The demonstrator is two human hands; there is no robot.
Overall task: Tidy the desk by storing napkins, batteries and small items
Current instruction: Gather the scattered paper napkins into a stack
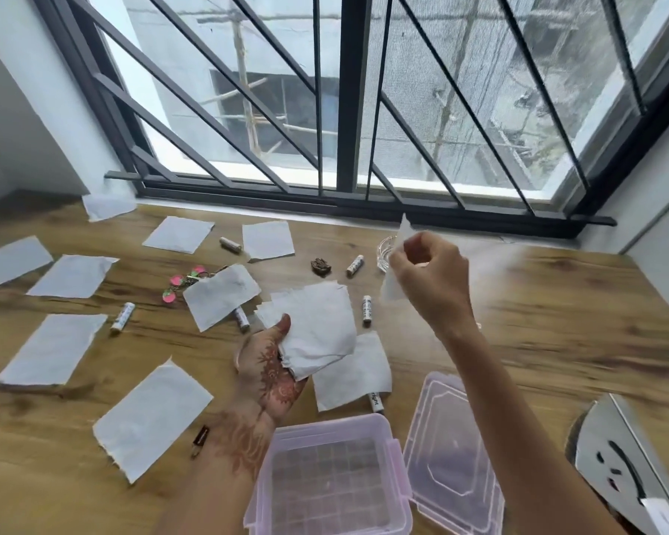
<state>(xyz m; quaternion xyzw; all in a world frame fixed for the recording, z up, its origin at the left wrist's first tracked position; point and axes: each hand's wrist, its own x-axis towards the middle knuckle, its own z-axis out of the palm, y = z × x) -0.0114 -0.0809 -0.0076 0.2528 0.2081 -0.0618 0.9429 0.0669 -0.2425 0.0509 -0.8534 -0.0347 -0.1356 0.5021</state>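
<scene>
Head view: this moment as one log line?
left hand: holds napkin stack | right hand: pinches single napkin | pink box: lid off

Left hand (269,364) sat centre frame, palm up, henna pattern across palm and inner wrist. Fingers lay under a stack of napkins (317,322), thumb pressed on top of it. Left forearm came in from the bottom edge, a bit left of centre. Right hand (427,276) was held higher, right of centre, back of hand to camera, fingers curled, pinching a single napkin (393,291); some blur there. Right forearm, bare, ran diagonally from the lower right corner.
</scene>
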